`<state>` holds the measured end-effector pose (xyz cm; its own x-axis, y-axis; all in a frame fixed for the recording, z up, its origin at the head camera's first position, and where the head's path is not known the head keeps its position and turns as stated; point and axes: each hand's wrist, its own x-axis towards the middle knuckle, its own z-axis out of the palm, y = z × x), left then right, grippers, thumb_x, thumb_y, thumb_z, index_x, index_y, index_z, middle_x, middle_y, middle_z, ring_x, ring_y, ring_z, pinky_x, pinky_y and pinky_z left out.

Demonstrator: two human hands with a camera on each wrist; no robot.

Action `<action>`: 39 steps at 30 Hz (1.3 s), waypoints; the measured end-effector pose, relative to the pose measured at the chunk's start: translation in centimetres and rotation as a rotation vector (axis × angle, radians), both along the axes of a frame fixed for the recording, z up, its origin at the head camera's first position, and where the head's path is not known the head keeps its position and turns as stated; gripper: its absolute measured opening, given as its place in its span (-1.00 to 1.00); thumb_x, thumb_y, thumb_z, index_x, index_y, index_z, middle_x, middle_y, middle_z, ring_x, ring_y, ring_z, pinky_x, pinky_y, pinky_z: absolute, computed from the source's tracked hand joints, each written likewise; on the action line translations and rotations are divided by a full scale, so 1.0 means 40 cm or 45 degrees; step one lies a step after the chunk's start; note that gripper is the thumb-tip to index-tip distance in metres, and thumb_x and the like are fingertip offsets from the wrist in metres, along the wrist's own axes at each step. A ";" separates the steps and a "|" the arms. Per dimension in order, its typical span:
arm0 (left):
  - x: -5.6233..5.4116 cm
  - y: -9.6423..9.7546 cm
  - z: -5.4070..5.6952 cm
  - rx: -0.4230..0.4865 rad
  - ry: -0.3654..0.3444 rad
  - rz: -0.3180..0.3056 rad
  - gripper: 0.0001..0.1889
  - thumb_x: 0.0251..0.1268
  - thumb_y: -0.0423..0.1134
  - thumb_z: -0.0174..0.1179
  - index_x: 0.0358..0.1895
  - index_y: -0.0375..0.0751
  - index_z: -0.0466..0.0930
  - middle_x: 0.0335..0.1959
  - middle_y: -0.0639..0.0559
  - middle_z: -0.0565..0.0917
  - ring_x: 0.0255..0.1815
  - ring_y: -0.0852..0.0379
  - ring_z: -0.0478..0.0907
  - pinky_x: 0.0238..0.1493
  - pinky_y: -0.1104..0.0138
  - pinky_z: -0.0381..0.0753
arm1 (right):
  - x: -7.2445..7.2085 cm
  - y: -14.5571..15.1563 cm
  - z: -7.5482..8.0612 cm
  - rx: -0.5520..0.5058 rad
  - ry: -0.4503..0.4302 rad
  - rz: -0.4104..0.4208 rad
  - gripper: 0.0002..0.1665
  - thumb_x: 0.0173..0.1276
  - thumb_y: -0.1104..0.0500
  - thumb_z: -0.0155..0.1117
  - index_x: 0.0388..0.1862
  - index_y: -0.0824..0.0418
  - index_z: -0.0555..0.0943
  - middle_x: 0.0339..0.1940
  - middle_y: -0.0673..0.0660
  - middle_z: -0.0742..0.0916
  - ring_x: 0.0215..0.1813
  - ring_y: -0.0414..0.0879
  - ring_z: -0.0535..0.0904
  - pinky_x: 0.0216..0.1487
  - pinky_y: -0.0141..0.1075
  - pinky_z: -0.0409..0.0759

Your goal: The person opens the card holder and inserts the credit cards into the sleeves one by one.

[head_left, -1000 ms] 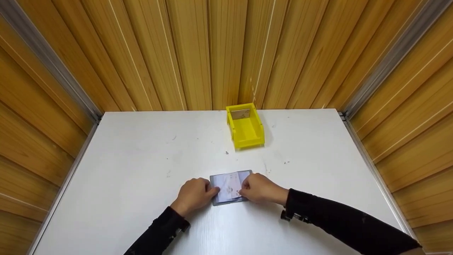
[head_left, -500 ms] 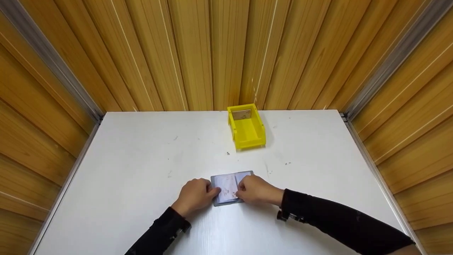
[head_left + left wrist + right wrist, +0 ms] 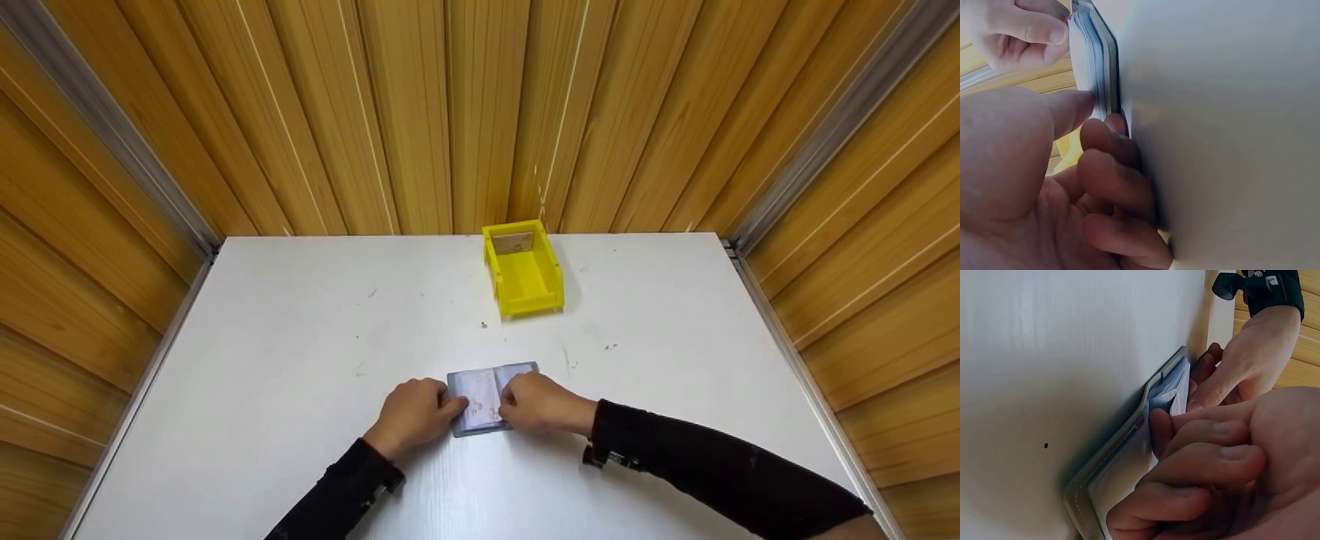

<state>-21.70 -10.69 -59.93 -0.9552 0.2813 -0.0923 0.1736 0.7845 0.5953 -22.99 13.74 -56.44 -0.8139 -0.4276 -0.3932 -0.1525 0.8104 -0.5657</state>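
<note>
A grey card holder point(image 3: 517, 368) with clear plastic sleeves lies spread open on the white table. My left hand point(image 3: 412, 411) grips its left side, thumb on top and fingertips at the edge, as the left wrist view shows on the stacked sleeves point(image 3: 1088, 53). Over the middle of the holder, my right hand point(image 3: 541, 403) pinches the edge of a pale sheet or card with pinkish print point(image 3: 480, 390) between thumb and forefinger. In the right wrist view the right-hand cover point(image 3: 1081, 495) lies under the curled fingers. Whether the pinched piece is inside a sleeve cannot be told.
Near the back edge of the white table point(image 3: 300, 315) stands a yellow bin point(image 3: 525, 277), with a small light-brown piece point(image 3: 513, 242) at its rear wall. Wood-patterned panels point(image 3: 405, 112) enclose the back and both sides.
My right hand has slid a little to the left, bringing the pinched edge of the pale piece along. The left hand keeps its grip on the holder.
</note>
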 end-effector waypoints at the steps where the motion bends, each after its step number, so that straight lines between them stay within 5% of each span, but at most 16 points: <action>1: 0.000 0.000 0.000 -0.001 -0.005 0.000 -0.50 0.52 0.05 0.37 -0.63 0.01 0.46 -0.68 0.20 0.37 -0.59 0.19 0.34 -0.49 0.32 0.25 | 0.000 -0.001 -0.001 -0.003 0.006 0.008 -0.60 0.55 0.15 0.31 -0.58 0.11 0.66 -0.66 -0.07 0.47 -0.50 -0.14 0.40 -0.44 -0.28 0.31; 27: 0.002 -0.002 -0.002 -0.044 0.035 -0.012 -0.48 0.48 0.12 0.41 -0.62 0.01 0.46 -0.66 0.19 0.39 -0.58 0.18 0.34 -0.48 0.31 0.24 | 0.009 -0.014 -0.008 -0.034 0.180 0.119 -0.64 0.52 0.18 0.38 -0.54 0.21 0.73 -0.66 -0.12 0.49 -0.47 -0.19 0.38 -0.40 -0.37 0.30; 39: 0.003 0.000 0.004 -0.041 0.015 -0.005 -0.50 0.48 0.12 0.41 -0.60 0.00 0.47 -0.67 0.20 0.37 -0.59 0.21 0.32 -0.51 0.32 0.24 | -0.044 0.031 0.087 -0.094 0.165 0.062 -0.65 0.57 0.06 0.36 -0.35 0.25 0.84 -0.58 -0.11 0.59 -0.44 -0.17 0.45 -0.37 -0.31 0.40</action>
